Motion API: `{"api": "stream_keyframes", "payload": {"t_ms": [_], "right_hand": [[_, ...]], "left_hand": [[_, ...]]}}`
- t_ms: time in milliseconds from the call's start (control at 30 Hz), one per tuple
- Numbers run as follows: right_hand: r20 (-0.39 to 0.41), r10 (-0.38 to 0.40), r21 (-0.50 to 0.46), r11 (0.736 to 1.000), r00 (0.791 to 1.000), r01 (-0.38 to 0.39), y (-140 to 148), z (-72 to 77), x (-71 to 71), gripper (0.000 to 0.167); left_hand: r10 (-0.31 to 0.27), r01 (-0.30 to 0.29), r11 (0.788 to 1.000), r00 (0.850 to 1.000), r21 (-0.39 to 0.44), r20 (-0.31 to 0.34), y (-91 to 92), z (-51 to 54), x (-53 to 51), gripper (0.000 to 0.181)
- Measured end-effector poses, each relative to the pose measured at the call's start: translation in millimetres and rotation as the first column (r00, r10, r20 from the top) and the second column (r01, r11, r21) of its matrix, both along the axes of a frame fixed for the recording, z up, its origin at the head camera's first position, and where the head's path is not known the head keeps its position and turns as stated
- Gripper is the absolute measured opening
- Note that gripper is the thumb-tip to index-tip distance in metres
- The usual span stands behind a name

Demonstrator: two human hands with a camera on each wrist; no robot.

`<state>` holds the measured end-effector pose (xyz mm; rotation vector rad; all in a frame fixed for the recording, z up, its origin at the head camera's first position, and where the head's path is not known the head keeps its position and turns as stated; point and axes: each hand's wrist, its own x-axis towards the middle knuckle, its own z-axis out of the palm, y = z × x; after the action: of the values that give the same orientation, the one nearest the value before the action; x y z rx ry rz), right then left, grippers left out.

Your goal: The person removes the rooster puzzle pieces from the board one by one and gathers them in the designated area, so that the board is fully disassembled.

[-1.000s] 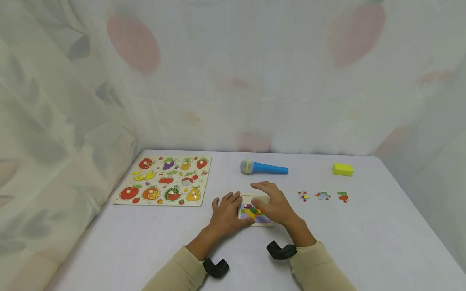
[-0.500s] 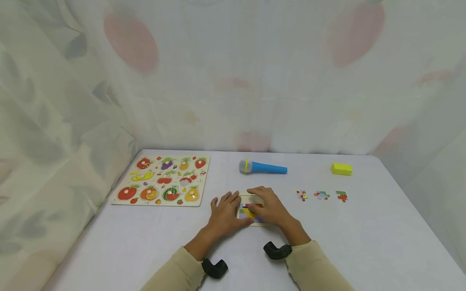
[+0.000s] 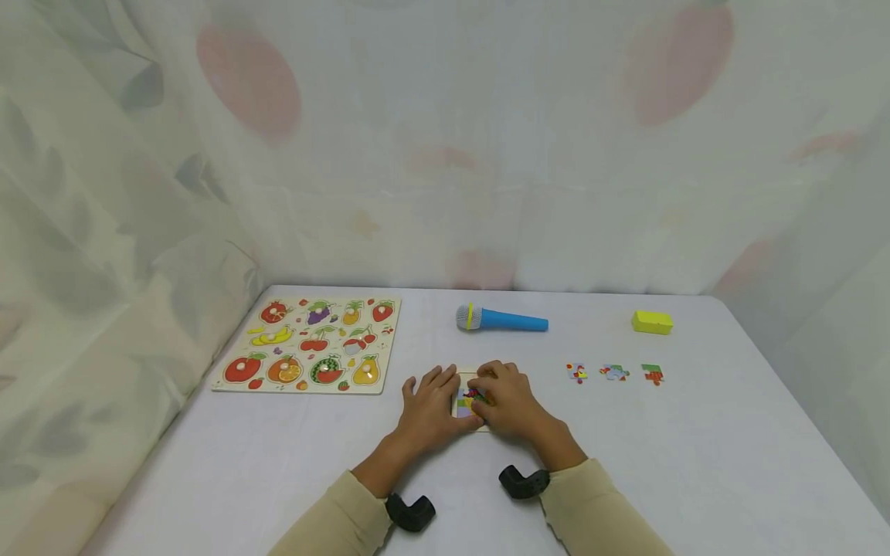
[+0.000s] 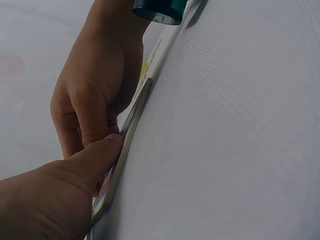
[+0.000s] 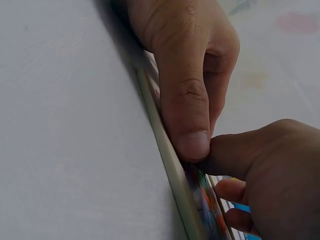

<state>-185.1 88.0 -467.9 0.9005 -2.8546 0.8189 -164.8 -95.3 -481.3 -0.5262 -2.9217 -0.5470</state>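
In the head view, a small framed puzzle (image 3: 467, 403) lies on the table between both hands. The left hand (image 3: 431, 411) rests at its left side, fingers straight and thumb over the near edge; the left wrist view shows this thumb (image 4: 100, 155) on the frame (image 4: 125, 145). The right hand (image 3: 513, 405) covers the puzzle's right part, thumb and bent fingers drawn together on the picture. What lies between these fingertips is largely hidden. In the right wrist view, the right hand (image 5: 280, 175) is close to the left thumb (image 5: 190, 115) above the colourful picture (image 5: 207, 205).
A wooden fruit board (image 3: 306, 344) lies at the left. A blue toy microphone (image 3: 511, 320) is beyond the hands. Three loose puzzle pieces, the nearest with a small figure (image 3: 577, 373), form a row at the right, with a yellow block (image 3: 652, 322) behind them.
The right hand has moved left over the puzzle, its thumb and fingers bending and closing together on the picture. The left hand has stayed at the frame's left side.
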Motion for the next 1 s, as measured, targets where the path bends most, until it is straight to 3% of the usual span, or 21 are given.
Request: {"api": "stream_keyframes", "payload": {"t_ms": [133, 300, 667, 1000], "right_hand": [[-0.006, -0.012, 0.023, 1.000, 1.000, 0.012, -1.1, -0.1, 1.2, 0.030], [-0.021, -0.029, -0.019, 0.999, 0.999, 0.029, -2.7, -3.0, 1.3, 0.023], [-0.088, -0.047, -0.090, 0.995, 0.995, 0.039, -4.4, -8.8, 1.0, 0.025], [-0.038, 0.003, -0.081, 0.997, 0.999, -0.006, -3.1, -4.1, 3.5, 0.034]], "left_hand": [[0.004, -0.004, 1.000, 1.000, -0.003, 0.001, 0.2, 0.1, 0.4, 0.085], [0.004, -0.004, 1.000, 1.000, 0.007, 0.010, 0.0, -0.2, 1.0, 0.086], [0.004, -0.004, 1.000, 1.000, 0.002, 0.006, -0.5, -2.1, -0.5, 0.087], [0.015, -0.015, 1.000, 1.000, -0.013, -0.007, 0.3, -2.7, -0.7, 0.087]]}}
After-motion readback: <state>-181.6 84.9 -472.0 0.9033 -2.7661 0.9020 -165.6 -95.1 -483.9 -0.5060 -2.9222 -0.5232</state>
